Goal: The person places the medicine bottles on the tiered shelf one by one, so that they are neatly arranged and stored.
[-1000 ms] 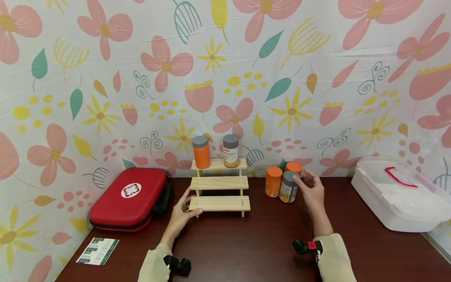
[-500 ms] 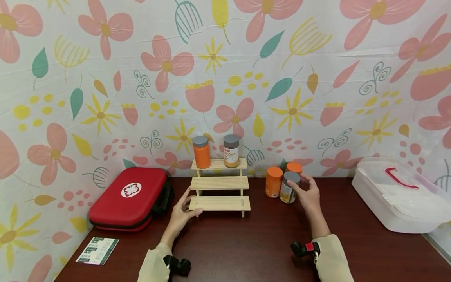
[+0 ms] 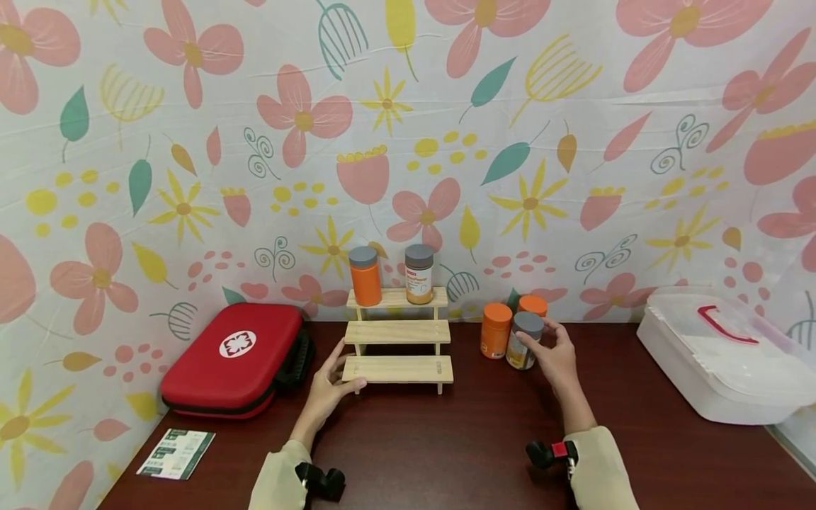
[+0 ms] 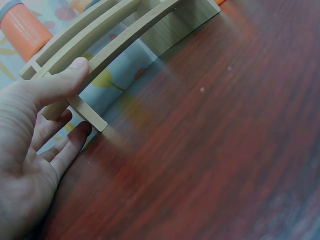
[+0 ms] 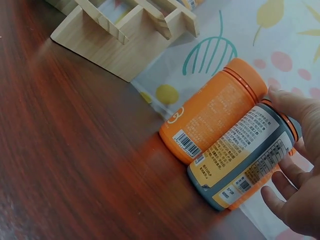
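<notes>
My left hand (image 3: 326,389) grips the left end of the lowest step of a three-tier wooden display rack (image 3: 398,368). Its thumb lies along the step's front edge in the left wrist view, the fingers beneath and behind. At the right, my right hand (image 3: 559,361) pinches a grey-lidded supplement bottle (image 5: 245,155) near its lid, between thumb and fingers. This bottle stands upright on the table, beside an orange bottle (image 3: 494,333), with another orange bottle (image 3: 533,304) behind, mostly hidden. On the rack's top tier stand an orange bottle with a grey lid (image 3: 365,283) and a white-labelled bottle (image 3: 418,282).
A red first-aid case (image 3: 236,361) lies at the left, with a printed green-and-white packet (image 3: 176,454) in front of it. A white lidded box (image 3: 720,361) with a red handle sits at the right. Behind the dark table (image 3: 440,446) hangs a flowered cloth (image 3: 408,106).
My right hand has shifted slightly left, its thumb passing from the lid's side to the front of the grey-lidded bottle. My left hand and the rack have stayed in place.
</notes>
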A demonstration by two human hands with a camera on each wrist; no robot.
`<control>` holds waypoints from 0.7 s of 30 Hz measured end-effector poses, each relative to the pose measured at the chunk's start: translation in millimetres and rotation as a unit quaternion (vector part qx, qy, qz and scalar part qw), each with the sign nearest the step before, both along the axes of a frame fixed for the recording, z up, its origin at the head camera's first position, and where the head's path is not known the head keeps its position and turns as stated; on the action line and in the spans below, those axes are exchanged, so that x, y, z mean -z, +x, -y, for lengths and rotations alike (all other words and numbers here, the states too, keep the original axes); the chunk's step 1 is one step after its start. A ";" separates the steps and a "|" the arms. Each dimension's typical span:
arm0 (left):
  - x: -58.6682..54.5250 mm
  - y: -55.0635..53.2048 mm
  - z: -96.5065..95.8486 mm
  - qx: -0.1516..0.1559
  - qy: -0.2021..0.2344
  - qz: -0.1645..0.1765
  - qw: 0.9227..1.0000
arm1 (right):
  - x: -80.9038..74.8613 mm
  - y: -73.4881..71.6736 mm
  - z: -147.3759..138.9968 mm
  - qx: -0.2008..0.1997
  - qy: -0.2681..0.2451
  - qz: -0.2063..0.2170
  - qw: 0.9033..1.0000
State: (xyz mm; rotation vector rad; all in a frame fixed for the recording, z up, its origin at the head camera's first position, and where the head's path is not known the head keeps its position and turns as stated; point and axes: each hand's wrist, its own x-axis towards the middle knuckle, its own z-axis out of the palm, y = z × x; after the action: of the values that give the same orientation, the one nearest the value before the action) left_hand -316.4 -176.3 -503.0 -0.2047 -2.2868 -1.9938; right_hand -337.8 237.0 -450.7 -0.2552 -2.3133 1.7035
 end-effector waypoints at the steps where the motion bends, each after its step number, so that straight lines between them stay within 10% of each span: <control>1: 0.4 0.3 0.3 0.000 -0.002 0.001 1.000 | 0.1 0.2 0.5 -0.001 0.002 0.002 1.000; 10: 5.3 2.6 2.0 0.010 -0.010 -0.054 0.998 | 0.4 1.5 3.7 -0.004 -0.002 0.000 1.000; 21: -1.1 1.8 -0.3 -0.003 -0.009 -0.011 1.000 | 2.4 -1.2 5.3 0.005 0.005 -0.021 1.000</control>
State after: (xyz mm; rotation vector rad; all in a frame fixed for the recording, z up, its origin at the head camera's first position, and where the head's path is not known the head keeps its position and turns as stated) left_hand -314.5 -175.9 -501.9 -0.2211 -2.2891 -1.9589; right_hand -339.0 231.7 -453.1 -0.2274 -2.2871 1.6748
